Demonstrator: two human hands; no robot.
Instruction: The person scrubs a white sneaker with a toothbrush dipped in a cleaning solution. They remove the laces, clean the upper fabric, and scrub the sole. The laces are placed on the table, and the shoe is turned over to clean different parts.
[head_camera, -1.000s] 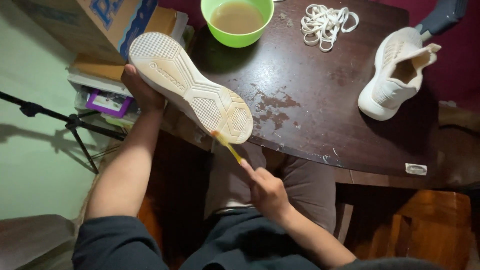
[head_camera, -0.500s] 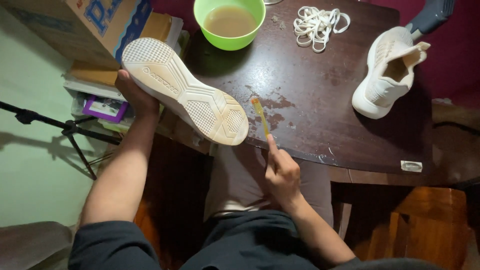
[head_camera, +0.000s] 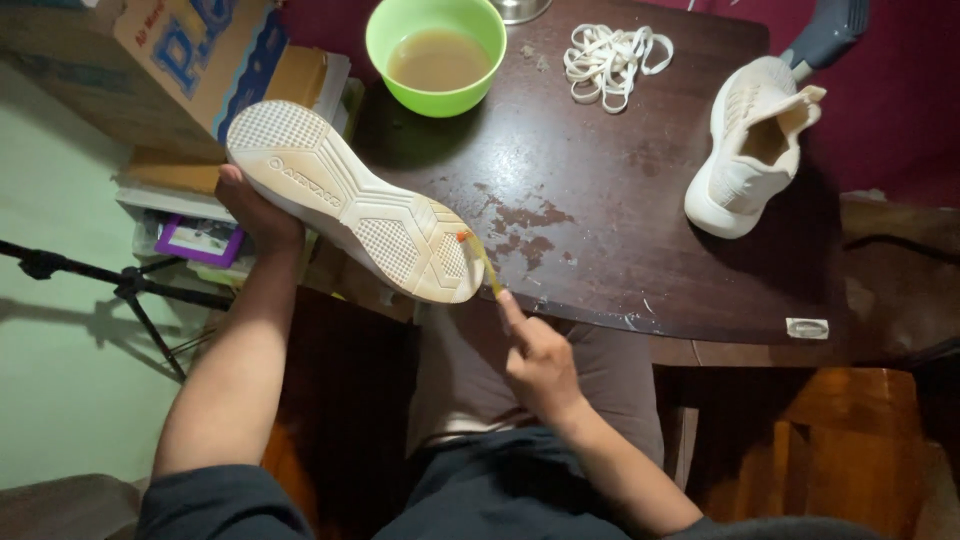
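Observation:
My left hand (head_camera: 258, 212) grips a cream sneaker (head_camera: 350, 200) by its heel, sole turned up toward me, over the left edge of the dark wooden table (head_camera: 620, 230). My right hand (head_camera: 540, 355) holds a yellow toothbrush (head_camera: 480, 258) whose head touches the toe end of the sole. The second cream sneaker (head_camera: 752, 150) lies upright on the table's far right. A green bowl (head_camera: 437, 52) of cloudy brownish liquid stands at the table's far edge, beyond the held shoe.
A pile of white laces (head_camera: 612, 58) lies beside the bowl. A cardboard box (head_camera: 190, 60) sits on stacked books at the left. A black tripod (head_camera: 110, 285) stands at the far left. A wooden stool (head_camera: 830, 450) is at lower right.
The toothbrush, lifted away over the table half a second ago, has come back against the toe of the sole. The sneaker in my left hand has barely shifted.

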